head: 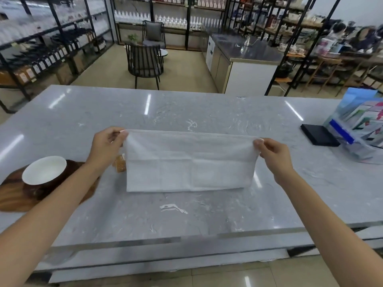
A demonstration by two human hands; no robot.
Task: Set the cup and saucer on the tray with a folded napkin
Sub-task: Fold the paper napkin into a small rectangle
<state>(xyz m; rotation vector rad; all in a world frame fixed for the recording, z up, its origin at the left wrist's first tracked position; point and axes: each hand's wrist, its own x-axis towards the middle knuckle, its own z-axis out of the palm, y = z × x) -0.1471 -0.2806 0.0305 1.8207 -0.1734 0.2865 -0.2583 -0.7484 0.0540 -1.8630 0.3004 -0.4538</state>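
A white cloth napkin (189,162) hangs stretched between my hands over the grey marble counter, its lower edge touching the counter. My left hand (107,145) pinches its upper left corner and my right hand (273,154) pinches its upper right corner. At the left, a white saucer (44,169) sits on a dark wooden tray (12,195). My left forearm crosses over the tray's right part. A small amber-coloured object (120,165) peeks out behind the napkin's left edge. No cup is visible.
A black flat box (319,134) and a clear stand of leaflets (360,125) stand at the counter's right. Beyond the counter are chairs (144,63), shelving with bottles, and people seated far right.
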